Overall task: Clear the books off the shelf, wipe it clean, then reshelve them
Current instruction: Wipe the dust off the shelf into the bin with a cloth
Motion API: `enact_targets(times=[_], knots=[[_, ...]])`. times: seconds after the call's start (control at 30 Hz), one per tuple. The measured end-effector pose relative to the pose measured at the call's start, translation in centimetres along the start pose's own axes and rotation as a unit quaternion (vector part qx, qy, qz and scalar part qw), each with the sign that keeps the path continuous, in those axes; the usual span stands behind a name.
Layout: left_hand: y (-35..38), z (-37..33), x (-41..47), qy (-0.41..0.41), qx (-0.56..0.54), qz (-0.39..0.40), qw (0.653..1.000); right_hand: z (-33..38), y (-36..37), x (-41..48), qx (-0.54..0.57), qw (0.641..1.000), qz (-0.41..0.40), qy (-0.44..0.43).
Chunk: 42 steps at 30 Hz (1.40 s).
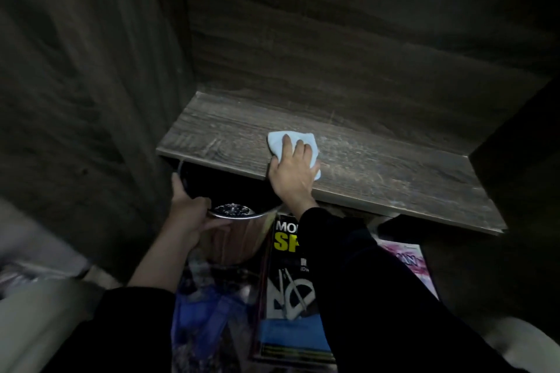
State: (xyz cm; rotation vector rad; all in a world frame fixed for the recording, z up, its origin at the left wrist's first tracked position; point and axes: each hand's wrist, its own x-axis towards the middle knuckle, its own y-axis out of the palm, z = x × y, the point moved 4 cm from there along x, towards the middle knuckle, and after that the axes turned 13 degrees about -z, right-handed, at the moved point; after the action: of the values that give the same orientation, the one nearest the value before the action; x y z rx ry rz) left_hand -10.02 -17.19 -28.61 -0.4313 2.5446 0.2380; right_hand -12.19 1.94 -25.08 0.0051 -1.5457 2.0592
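— Shelf [394,172] first: how does it lie from the hands?
— Straight ahead, long axis running left to right. It's bare. The books [288,297] lie piled below it, under the right forearm.
— And the cloth?
— White cloth [277,139], left of the board's middle. The right hand [292,172] presses it flat, fingers spread straight.
— Left hand?
— Lower, beneath the shelf's left end. The left hand [188,215] has its fingers curled round the rim of a metal pail [239,239].
— So the next sweep?
— Rightward, I'd judge. Most of the board lies that way, and only the right hand is on it.
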Motion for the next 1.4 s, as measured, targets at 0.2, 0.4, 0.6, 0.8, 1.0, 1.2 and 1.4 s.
enact_targets(times=[0.2,0.4,0.6,0.8,1.0,1.2,1.4], knots=[[-0.7,-0.6,-1.1,-0.001,-0.013,0.0,1.0,7.6,2.2,-1.3,0.029,0.994,0.054,-0.093],[-2.3,-0.4,0.4,0.013,0.002,-0.012,1.0,12.2,3.4,-1.9,0.04,0.974,0.101,-0.201],[-3.4,-0.8,0.7,0.044,0.01,-0.022,0.999,12.7,2.7,-3.8,0.106,0.928,0.119,-0.336],[-4.2,0.0,-0.1,0.009,-0.021,-0.008,1.0,6.1,-0.4,-6.6,0.38,0.922,0.028,-0.077],[-4.7,2.3,-0.6,0.028,0.058,0.022,0.998,-1.2,-0.4,-11.0,0.415,0.867,-0.051,0.273],[-5.3,5.0,1.1,0.069,0.095,0.003,0.993,-3.2,5.1,-11.1,0.438,0.725,0.223,0.482],[-5.3,8.1,3.3,0.007,0.078,-0.018,0.997,-3.7,7.4,-10.4,0.45,0.708,0.25,0.484]])
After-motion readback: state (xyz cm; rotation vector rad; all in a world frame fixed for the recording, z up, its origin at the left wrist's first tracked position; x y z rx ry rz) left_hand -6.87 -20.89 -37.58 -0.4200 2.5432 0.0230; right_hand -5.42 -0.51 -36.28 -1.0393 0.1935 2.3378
